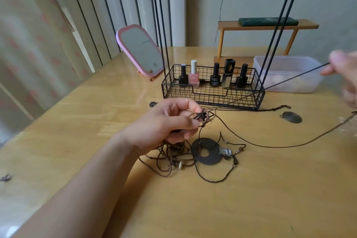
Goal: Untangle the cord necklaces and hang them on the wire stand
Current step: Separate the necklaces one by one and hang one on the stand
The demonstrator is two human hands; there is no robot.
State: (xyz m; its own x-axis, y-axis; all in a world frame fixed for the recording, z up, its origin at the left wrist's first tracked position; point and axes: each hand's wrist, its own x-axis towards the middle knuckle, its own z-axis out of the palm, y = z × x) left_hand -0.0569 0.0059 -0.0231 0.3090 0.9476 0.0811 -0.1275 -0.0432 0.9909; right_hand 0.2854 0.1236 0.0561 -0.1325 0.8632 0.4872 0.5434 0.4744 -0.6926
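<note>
Left hand [172,121] pinches the knotted cord necklaces [204,117] just above the table [251,199] to anchor the tangle while right hand [345,71], blurred, pinches one black strand [295,77] taut, apparently working it free before the wire stand [212,91].

Home dressing table: mirror [140,50], nail polishes [193,74].

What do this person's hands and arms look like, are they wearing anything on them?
Both are bare. The left hand and its forearm show no sleeve, glove, watch, bracelet or ring in this view. The right hand sits at the picture's edge, blurred and partly cut off; nothing worn is visible on it, but its wrist is out of view.
</note>
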